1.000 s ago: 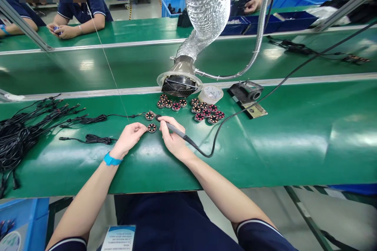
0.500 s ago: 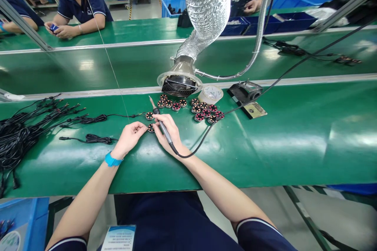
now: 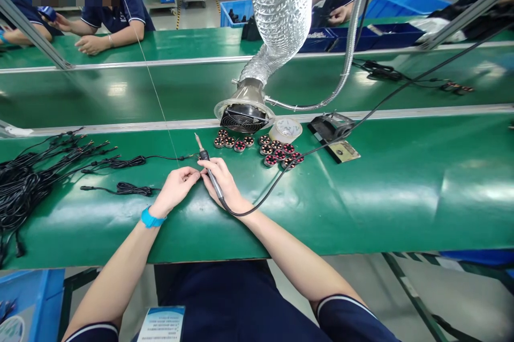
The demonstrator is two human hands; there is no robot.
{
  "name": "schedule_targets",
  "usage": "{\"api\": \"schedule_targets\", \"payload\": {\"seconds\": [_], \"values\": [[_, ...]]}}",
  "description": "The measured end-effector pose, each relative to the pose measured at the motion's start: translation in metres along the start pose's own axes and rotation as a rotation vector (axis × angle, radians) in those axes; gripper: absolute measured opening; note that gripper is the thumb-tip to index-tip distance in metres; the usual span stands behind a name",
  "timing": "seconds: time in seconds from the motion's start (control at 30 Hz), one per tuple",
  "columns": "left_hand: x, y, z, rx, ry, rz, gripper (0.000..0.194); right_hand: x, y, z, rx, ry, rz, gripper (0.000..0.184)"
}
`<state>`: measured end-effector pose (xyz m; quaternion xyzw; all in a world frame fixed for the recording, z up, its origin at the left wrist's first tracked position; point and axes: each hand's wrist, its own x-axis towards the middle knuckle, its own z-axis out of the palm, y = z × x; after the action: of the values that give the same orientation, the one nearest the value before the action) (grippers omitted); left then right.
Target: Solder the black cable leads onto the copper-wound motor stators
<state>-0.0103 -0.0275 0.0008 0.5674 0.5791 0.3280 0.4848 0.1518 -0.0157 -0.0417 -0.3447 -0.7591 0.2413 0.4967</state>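
Observation:
My right hand (image 3: 220,179) is closed round a soldering iron (image 3: 215,184), its bare tip pointing up and away from me. My left hand (image 3: 180,187) pinches with thumb and forefinger, almost touching the right fingertips. A black cable (image 3: 134,188) runs in under the left hand and seems to end in that pinch; the end itself is too small to make out. Just beyond the hands lies a second black cable (image 3: 160,157), its end reaching the iron. The round copper-wound parts seen earlier by my fingers are now mostly hidden behind the right hand.
Copper-wound motor stators (image 3: 277,152) lie in two groups beyond my right hand, beside a tape roll (image 3: 286,130) and an iron stand (image 3: 335,136). A fume duct with fan (image 3: 244,117) hangs above. Bundled cables (image 3: 28,192) cover the left. Co-workers sit opposite.
My right hand has moved left with the soldering iron, closer to my left hand, covering the round parts. The left hand has hardly moved. A co-worker opposite has parted their hands.

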Motion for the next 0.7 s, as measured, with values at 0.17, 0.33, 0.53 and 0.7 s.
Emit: {"api": "schedule_targets", "payload": {"seconds": [0.17,0.33,0.53,0.7], "values": [[-0.0013,-0.0024,-0.0055,0.142,0.011,0.052,0.031,-0.0009,-0.0014,-0.0014,-0.004,0.032,0.025,0.042],[-0.0019,0.0012,-0.0033,0.034,-0.043,-0.008,0.031,-0.0027,-0.0029,0.0016,0.033,0.086,0.056,0.047],[0.0009,0.0013,-0.0002,-0.077,-0.060,-0.071,0.035,-0.0062,-0.0039,0.0029,0.000,0.062,0.040,0.044],[0.0036,-0.0051,-0.0005,-0.133,-0.065,-0.084,0.036,-0.0101,-0.0063,0.0025,-0.133,-0.002,-0.030,0.043]]}}
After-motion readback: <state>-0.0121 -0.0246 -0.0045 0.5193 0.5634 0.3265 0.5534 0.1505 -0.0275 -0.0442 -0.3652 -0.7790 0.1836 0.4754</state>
